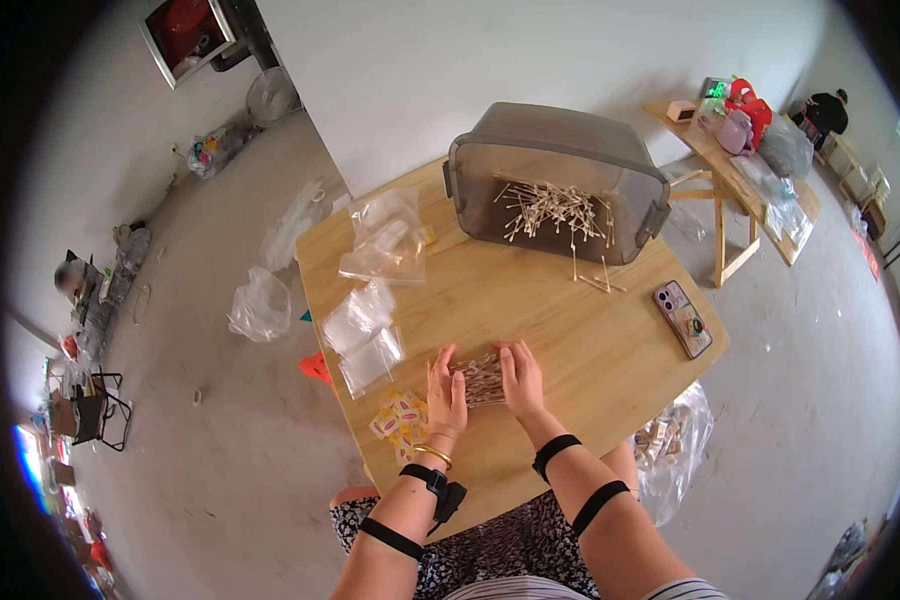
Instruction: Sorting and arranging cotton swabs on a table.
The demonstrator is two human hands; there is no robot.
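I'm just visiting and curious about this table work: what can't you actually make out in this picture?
- Bundle, head view: both hands, left and right, cover its ends; too small to tell a bag from loose sticks.
- Bin: on its side; its smoky wall blurs the sticks inside.
- Yellow packets: too small to identify.
- Bag under the table: partly hidden by the table edge.
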